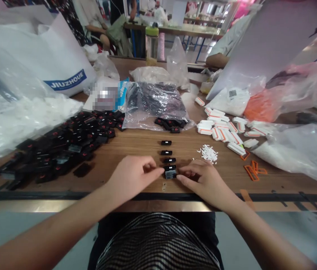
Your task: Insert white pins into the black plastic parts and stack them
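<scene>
Between my hands, near the front of the table, is a small black plastic part (171,174) with a greyish translucent face. My left hand (132,173) pinches its left end with thumb and forefinger. At its right end, the fingertips of my right hand (205,180) close on it from the other side. Beyond it, three similar black plastic pieces (166,152) lie in a column, each with two white dots on the side facing me. A heap of small white pegs (208,153) lies just past my right hand.
Many black parts (71,140) are piled on the left. White housings with orange strips (222,129) and loose orange frames (254,170) lie right. A plastic bag of black parts (155,101) stands behind. A bottle (151,45) and other people are farther back.
</scene>
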Demonstrator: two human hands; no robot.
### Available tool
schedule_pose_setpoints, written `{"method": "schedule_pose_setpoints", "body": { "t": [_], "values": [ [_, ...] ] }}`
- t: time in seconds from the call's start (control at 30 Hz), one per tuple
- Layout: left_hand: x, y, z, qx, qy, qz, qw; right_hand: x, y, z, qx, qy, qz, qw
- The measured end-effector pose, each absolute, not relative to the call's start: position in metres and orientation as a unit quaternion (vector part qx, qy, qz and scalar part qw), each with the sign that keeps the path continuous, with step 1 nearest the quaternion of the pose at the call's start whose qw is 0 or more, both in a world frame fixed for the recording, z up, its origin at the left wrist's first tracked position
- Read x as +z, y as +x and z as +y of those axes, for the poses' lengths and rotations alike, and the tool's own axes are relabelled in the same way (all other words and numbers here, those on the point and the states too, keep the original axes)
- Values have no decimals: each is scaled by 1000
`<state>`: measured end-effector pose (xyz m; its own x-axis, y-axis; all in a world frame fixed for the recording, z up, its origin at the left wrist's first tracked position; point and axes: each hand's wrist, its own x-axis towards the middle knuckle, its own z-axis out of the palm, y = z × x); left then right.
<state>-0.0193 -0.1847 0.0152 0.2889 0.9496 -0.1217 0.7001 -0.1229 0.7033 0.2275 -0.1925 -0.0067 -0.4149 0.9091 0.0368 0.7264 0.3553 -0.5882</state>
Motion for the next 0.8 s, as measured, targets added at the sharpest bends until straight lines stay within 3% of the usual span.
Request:
{"method": "schedule_pose_setpoints", "body": {
  "t": [0.2, 0.6, 0.8],
  "values": [
    [-17, 0, -207, 204, 710, 587, 332, -17, 214, -200, 182, -527, -807, 193],
    [-18, 8, -224, 230, 746, 552, 293, -20, 209, -213, 154, -495, -824, 227],
    [-26, 9, -226, 235, 760, 533, 290, -6, 270, -219, 117, -556, -788, 236]
  ]
}}
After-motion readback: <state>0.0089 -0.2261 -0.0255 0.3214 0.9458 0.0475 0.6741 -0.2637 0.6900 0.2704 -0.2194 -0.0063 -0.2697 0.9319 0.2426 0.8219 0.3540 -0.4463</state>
